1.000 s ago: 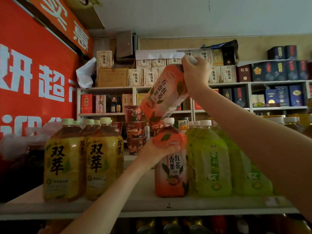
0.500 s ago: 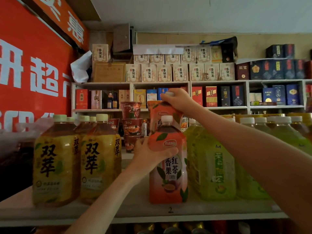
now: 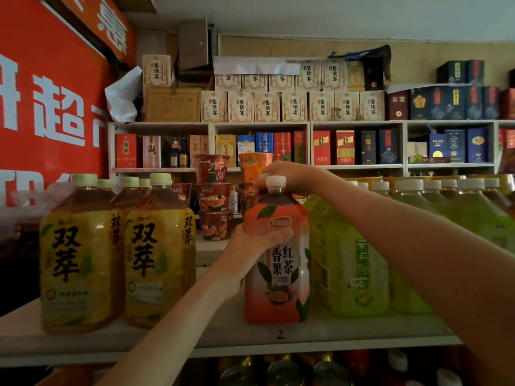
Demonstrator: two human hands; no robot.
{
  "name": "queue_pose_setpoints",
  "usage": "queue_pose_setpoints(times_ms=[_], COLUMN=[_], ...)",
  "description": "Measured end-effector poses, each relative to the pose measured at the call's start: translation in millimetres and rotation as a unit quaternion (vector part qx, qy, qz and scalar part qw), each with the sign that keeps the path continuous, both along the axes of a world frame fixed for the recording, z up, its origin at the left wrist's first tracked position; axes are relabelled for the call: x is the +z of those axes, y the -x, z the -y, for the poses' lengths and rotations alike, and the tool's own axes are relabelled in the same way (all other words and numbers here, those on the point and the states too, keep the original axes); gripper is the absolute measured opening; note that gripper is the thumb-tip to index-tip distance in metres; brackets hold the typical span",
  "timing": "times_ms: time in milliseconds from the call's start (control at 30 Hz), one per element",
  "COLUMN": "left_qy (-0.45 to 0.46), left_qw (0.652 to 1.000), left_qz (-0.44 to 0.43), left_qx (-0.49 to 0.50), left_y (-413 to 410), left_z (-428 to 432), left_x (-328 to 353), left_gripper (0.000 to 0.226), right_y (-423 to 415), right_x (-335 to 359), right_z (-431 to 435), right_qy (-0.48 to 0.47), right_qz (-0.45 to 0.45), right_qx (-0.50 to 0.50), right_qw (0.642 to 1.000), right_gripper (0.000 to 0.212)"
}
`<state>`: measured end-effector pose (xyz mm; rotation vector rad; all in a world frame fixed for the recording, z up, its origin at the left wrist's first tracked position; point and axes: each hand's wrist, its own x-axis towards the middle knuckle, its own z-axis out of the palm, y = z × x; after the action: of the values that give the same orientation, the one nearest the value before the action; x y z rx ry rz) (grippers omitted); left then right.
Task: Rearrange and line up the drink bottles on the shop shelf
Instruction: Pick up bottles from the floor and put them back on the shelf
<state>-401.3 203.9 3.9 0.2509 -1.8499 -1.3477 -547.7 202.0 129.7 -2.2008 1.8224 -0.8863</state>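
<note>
Obs.: right hand has lowered the second red-tea bottle, gripped at its top and now mostly hidden, behind the front red-tea bottle, which left hand grips upright near the shelf edge; row filling.

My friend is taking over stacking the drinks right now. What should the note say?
Left hand grips the red tea bottle at its shoulder; it stands upright at the shelf front, beside the green tea bottles.
Right hand curls over a white cap just behind it; the bottle beneath is hidden.
Yellow tea bottles stand at the left, a gap between them and the red one.
Done: front red bottle stands label forward.
Left: probably release the rear bottle, then close the gap and straighten the rows.
</note>
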Motion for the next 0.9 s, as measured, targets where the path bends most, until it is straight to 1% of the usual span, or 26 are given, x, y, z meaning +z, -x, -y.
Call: queue_pose_setpoints(times_ms=[33, 67, 100, 167, 233, 300, 367, 467, 533, 567, 600, 667, 733, 800, 867, 900], left_qy=[-0.006, -0.01, -0.014, -0.01, -0.011, -0.023, -0.033, -0.045, -0.05, -0.048, -0.047, -0.039, -0.027, -0.013, -0.017, -0.029], left_qw=[1.0, 1.0, 1.0, 1.0, 1.0, 1.0, 0.999, 0.999, 0.999, 0.999, 0.999, 0.999, 0.999, 1.0, 0.999, 0.997], left_qz=[-0.004, -0.007, -0.007, -0.001, 0.007, 0.008, 0.007, 0.003, 0.005, 0.006, 0.006, 0.007, 0.01, 0.008, -0.003, -0.01], left_qx=[0.001, 0.002, 0.004, 0.008, 0.008, 0.013, 0.019, 0.019, 0.02, 0.018, 0.017, 0.019, 0.019, 0.024, 0.049, 0.071], left_y=[-0.1, 0.4, 0.6, 0.5, 0.2, 0.2, 2.1, 6.5, 8.7, 9.1, 8.8, 8.0, 6.6, 5.4, 5.8, 5.8], left_z=[-1.4, -2.8, -4.1, -5.2, -6.0, -6.2, -8.6, -15.1, -18.3, -19.3, -19.7, -20.5, -22.4, -25.3, -28.1, -29.8], left_x=[0.2, -0.2, -0.5, -0.4, -0.7, -1.3, -1.6, -0.8, -0.8, -0.8, -1.0, -1.8, -1.3, 0.4, -0.1, -2.0], left_gripper=[0.035, 0.036, 0.037, 0.035, 0.035, 0.035, 0.037, 0.039, 0.041, 0.042, 0.042, 0.042, 0.04, 0.039, 0.05, 0.062], right_y=[-1.2, -2.8, -4.0, -2.3, 0.3, 1.4, 0.7, 3.5, 6.0, 6.1, 5.0, 2.7, -0.6, -2.4, -4.9, -6.9], right_x=[-1.3, -3.0, -4.0, -2.8, 1.3, 6.3, 6.9, 3.9, 1.1, 0.5, 0.2, 0.3, -0.6, -2.1, -4.0, -4.2], right_z=[2.1, 2.4, 0.6, -2.4, -8.8, -15.3, -22.4, -24.6, -26.6, -28.6, -30.3, -31.3, -32.6, -35.1, -41.2, -46.1], right_qy=[-0.002, 0.006, 0.012, 0.018, -0.015, -0.049, -0.07, -0.019, -0.002, -0.003, -0.004, -0.017, -0.028, -0.03, 0.005, 0.045], right_qz=[-0.043, -0.068, -0.087, -0.127, -0.124, -0.124, -0.12, -0.16, -0.143, -0.129, -0.115, -0.089, -0.087, -0.104, -0.108, -0.086], right_qx=[-0.029, -0.049, -0.057, -0.067, -0.089, -0.131, -0.18, -0.221, -0.219, -0.216, -0.214, -0.215, -0.22, -0.233, -0.25, -0.254], right_qw=[0.999, 0.996, 0.995, 0.99, 0.988, 0.982, 0.974, 0.962, 0.965, 0.968, 0.97, 0.972, 0.971, 0.966, 0.962, 0.962], right_gripper=[0.022, 0.032, 0.035, 0.03, 0.01, 0.012, 0.008, 0.006, 0.008, 0.004, 0.005, 0.017, 0.023, 0.026, 0.029, 0.03])
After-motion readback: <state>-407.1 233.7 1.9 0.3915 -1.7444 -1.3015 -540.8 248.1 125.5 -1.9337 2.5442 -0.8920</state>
